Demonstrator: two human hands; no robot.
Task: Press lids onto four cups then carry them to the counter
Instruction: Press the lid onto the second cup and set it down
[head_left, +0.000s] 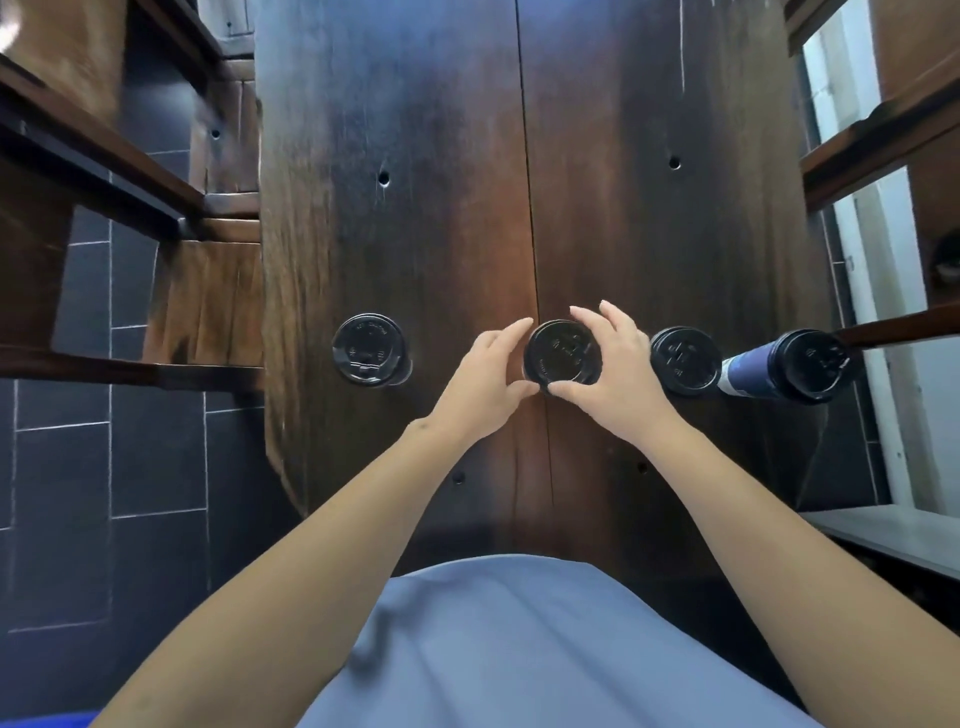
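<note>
Several cups with black lids stand in a row across a dark wooden table (467, 182). My left hand (485, 379) and my right hand (605, 371) wrap around the rim of the black lid on the middle cup (562, 352), one on each side; the cup body is hidden under the lid. A lidded cup (369, 349) stands alone to the left. To the right stand another lidded cup (685, 358) and a blue-walled cup with a black lid (800, 364) at the table's right edge.
Wooden benches or chair frames (104, 171) flank the table on the left, over a dark tiled floor (78, 467). More wooden rails (883, 150) and a pale floor lie at the right. My blue shirt (519, 649) fills the bottom.
</note>
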